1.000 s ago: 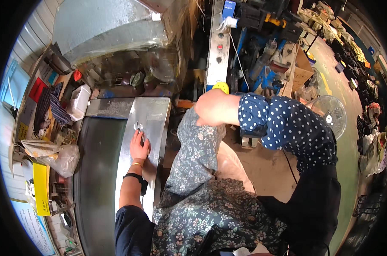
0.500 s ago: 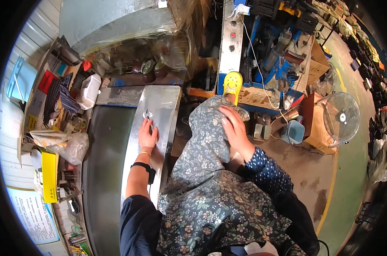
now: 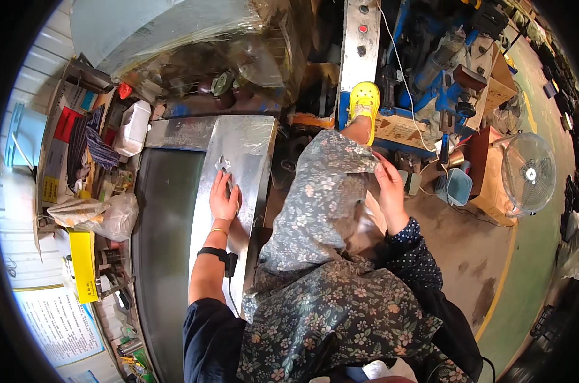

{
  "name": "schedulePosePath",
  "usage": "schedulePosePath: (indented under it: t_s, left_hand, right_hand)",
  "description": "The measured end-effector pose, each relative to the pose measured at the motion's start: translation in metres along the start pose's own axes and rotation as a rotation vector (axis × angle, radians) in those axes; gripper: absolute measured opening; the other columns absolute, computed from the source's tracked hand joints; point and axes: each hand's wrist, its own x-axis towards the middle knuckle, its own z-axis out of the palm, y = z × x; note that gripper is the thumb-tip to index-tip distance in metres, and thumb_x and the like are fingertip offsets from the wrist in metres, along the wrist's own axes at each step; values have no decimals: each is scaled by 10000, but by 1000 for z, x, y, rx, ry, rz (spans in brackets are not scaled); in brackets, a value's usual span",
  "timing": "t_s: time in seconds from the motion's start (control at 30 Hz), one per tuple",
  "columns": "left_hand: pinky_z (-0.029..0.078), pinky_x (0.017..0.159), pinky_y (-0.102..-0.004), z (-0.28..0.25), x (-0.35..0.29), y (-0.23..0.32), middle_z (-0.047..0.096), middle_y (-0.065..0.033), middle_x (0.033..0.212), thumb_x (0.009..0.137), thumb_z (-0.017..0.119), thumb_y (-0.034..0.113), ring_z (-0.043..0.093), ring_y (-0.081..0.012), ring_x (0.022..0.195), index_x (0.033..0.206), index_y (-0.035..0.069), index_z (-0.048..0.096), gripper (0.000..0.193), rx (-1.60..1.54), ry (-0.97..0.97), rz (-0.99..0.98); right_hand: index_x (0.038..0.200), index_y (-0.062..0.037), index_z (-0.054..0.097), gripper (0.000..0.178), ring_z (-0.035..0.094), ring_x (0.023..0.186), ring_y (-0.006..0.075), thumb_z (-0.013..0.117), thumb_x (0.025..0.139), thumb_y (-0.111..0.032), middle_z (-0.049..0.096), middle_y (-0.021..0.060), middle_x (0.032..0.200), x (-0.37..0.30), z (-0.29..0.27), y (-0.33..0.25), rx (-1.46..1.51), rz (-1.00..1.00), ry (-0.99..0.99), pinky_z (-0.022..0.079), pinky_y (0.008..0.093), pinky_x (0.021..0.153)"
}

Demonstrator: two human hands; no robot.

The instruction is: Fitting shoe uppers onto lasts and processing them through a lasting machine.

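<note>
The right hand (image 3: pixel 391 196) seemed to be arranging the cloth (image 3: pixel 321 172), draped from 6 to 1 o'clock. Its grip was unclear; straightening called for pinching. The left hand (image 3: pixel 223 203), fingers and thumb apart, touched the tabletop (image 3: pixel 248 137).

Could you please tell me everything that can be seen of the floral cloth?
The floral cloth is dark grey, printed with small pale pink and white flowers and green leaves. It looks like soft woven fabric, loose and wrinkled. It spreads over the person's lap and narrows forward along an extended leg, its far end near the yellow shoe. The forward part looks paler. The right grip touches its right edge near that end with the fingertips; whether they pinch it is unclear.
</note>
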Motion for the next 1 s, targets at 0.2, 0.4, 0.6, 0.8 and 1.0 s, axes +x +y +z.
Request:
schedulePosePath:
  t_s: [0.2,0.4,0.6,0.8,1.0]
  left_hand:
    - [400,1089,-424,2,-1,-2,512,-196,1433,850,675,216,506,-378,1290,1277,78,615,453,-31,17,17]
    - [397,1092,-426,3,-3,-7,510,-179,1439,847,682,210,506,-374,1289,1290,88,603,467,-7,10,24]
    - [276,1170,-436,-7,-6,15,378,-221,1531,901,667,278,364,-355,1418,1407,12,484,601,-304,226,-59]
    - [189,1209,-395,-65,-21,143,333,-167,1573,942,615,295,287,-298,1467,1535,17,295,729,-1076,-439,-21]
    - [499,837,-288,-81,-79,152,682,-68,1003,904,601,-19,609,-137,921,1145,1,646,246,-709,-154,-107]
  right_hand:
    - [983,-6,628,129,519,849,47,605,990,-133,605,-43,937,23,25,-36,-261,-421,-92,424,207,765]
    - [963,9,634,192,489,774,36,621,995,-179,565,-46,823,-4,95,-127,-94,-128,-389,425,227,667]
    - [1202,34,587,276,652,891,224,585,1002,-156,676,145,1005,-118,177,-145,231,-66,-1502,513,330,799]
    - [1139,-16,620,295,678,774,358,595,975,-259,697,173,863,-100,129,-100,-511,-102,-1231,525,415,691]
    - [1021,-6,577,278,645,768,435,554,966,-277,667,233,822,-132,13,-73,-1208,61,-824,498,520,693]
